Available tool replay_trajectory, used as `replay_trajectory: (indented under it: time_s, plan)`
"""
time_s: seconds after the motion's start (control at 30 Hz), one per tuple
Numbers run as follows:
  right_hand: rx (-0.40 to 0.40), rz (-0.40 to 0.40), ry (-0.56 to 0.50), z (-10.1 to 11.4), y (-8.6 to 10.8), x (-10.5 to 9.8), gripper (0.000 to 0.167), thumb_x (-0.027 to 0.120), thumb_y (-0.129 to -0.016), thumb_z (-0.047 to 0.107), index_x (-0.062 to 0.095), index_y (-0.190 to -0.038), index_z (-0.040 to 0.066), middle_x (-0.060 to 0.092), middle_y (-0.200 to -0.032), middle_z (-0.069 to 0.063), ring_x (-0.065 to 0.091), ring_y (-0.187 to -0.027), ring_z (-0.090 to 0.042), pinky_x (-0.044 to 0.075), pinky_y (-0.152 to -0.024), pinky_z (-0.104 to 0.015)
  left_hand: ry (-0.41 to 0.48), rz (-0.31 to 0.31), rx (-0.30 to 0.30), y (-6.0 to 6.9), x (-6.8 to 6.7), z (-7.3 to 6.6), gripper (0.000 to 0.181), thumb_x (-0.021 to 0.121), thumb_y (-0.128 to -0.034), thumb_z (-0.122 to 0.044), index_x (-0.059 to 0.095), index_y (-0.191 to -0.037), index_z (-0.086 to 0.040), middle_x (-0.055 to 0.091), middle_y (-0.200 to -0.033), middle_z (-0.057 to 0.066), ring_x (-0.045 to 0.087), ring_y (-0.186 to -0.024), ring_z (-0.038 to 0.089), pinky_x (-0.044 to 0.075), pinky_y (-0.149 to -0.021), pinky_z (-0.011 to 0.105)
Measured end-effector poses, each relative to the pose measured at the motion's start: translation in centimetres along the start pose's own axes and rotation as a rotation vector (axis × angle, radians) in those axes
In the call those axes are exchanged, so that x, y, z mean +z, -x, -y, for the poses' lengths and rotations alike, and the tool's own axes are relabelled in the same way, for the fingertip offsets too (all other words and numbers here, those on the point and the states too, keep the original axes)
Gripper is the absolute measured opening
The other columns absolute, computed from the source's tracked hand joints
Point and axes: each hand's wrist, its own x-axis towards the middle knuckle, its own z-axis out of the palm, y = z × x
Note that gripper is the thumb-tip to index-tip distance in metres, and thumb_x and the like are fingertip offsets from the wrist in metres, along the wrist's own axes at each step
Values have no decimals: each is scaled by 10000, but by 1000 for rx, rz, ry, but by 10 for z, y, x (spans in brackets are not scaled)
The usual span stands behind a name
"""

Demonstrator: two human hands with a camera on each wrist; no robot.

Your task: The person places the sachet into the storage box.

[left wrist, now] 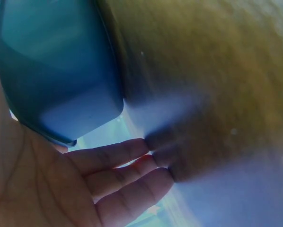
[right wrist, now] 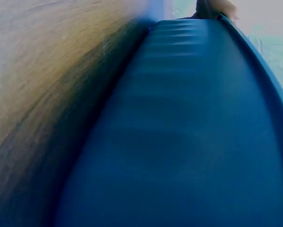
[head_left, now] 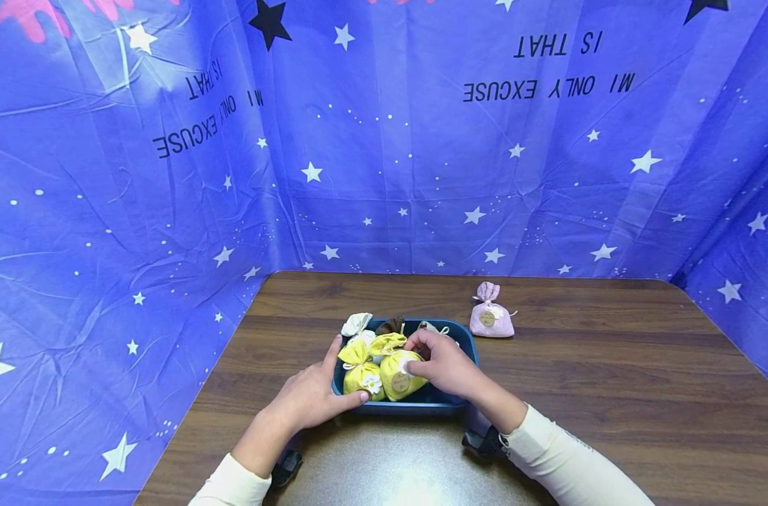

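Note:
A dark blue plastic bin (head_left: 415, 405) stands on the table with small drawstring sachets in it. Two yellow ones sit at the front: the left sachet (head_left: 353, 376) with a white flower, and the right sachet (head_left: 393, 386) with a round tag. My right hand (head_left: 447, 362) pinches the right yellow sachet between thumb and curled fingers. Against the bin's left end rests my left hand (head_left: 310, 395), its thumb over the front rim. The left wrist view shows that hand's fingers (left wrist: 127, 189) stretched out beside the bin wall, tips on the table.
Behind the yellow sachets are a white sachet (head_left: 357, 325), a dark brown one (head_left: 391, 325) and a greyish one (head_left: 429, 327), partly hidden. A pink sachet (head_left: 492, 320) stands on the wooden table (head_left: 586, 379) to the bin's right. A blue star-printed curtain (head_left: 421, 176) hangs behind.

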Motion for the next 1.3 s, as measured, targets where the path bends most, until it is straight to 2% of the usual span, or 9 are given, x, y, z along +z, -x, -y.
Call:
replay_trajectory:
  time_s: [0.27, 0.5, 0.63, 0.87, 1.13, 1.3]
  plan:
    - [-37, 64, 65, -1, 3, 0, 178, 772, -786, 82, 631, -892, 107, 609, -778, 55, 556, -723, -100, 459, -645, -261, -8, -6, 8, 0, 1, 0, 1218, 617, -732, -813, 122, -1605, -122, 647, -1230, 217, 640, -1077, 369, 491, -882, 536]
    - [-31, 120, 96, -4, 6, -1, 198, 788, -778, 93, 625, -889, 110, 587, -742, 68, 541, -683, -89, 445, -614, -259, -5, -4, 6, 0, 0, 0, 1219, 612, -737, -813, 116, -1605, -116, 649, -1226, 218, 648, -1061, 362, 497, -876, 525]
    - [-25, 115, 88, -3, 7, -4, 202, 789, -777, 98, 633, -905, 99, 612, -779, 58, 575, -706, -76, 471, -635, -250, -9, -3, 7, 0, 1, 0, 1220, 612, -734, -816, 120, -1604, -117, 656, -1207, 221, 652, -1047, 364, 502, -864, 526]
    - [-6, 106, 6, 3, 10, -19, 202, 771, -823, 81, 638, -965, 29, 679, -925, -80, 663, -811, -130, 529, -688, -266, -10, -4, 7, 1, 0, 0, 1218, 608, -736, -818, 116, -1604, -119, 654, -1213, 223, 651, -1051, 366, 499, -869, 529]
    - [4, 63, -63, 7, 13, -36, 212, 745, -832, 31, 630, -1001, -23, 658, -983, -147, 663, -845, -197, 521, -698, -263, -17, -6, 11, 0, 1, 0, 1214, 605, -740, -816, 121, -1603, -112, 659, -1204, 221, 654, -1043, 373, 501, -859, 534]
    - [1, 26, -84, 6, 15, -49, 217, 732, -850, 26, 625, -1027, -41, 646, -1021, -192, 650, -845, -194, 512, -685, -256, -17, -17, 15, 1, 2, 0, 1208, 622, -738, -803, 133, -1602, -114, 659, -1201, 224, 651, -1047, 381, 498, -865, 540]
